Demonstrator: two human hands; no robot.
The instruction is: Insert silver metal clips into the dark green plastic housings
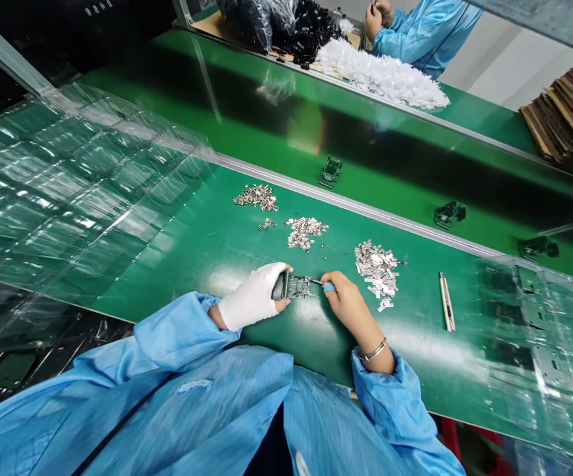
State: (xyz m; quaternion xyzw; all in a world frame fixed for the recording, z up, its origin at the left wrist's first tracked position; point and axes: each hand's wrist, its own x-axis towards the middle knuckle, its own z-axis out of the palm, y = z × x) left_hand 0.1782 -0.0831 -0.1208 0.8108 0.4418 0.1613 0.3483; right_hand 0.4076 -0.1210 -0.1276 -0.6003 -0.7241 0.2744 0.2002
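In a white glove with bare fingertips, my left hand [255,295] grips a small dark green circuit-board assembly [299,286] by its left end. My right hand [344,299] is bare, with something blue around a finger, and pinches a thin tool [317,282] whose tip points at the assembly's right end. Beyond the hands lie three piles of small metal parts: one at the left [256,197], one in the middle [305,232] and one of flat silvery pieces at the right [377,266].
Clear plastic trays [78,178] cover the left side, and more trays [538,344] stand at the right. A cutter [447,302] lies nearby. Behind the metal rail [365,210], board assemblies [330,172] sit on a green strip. Another person's sleeve [420,33] shows beyond.
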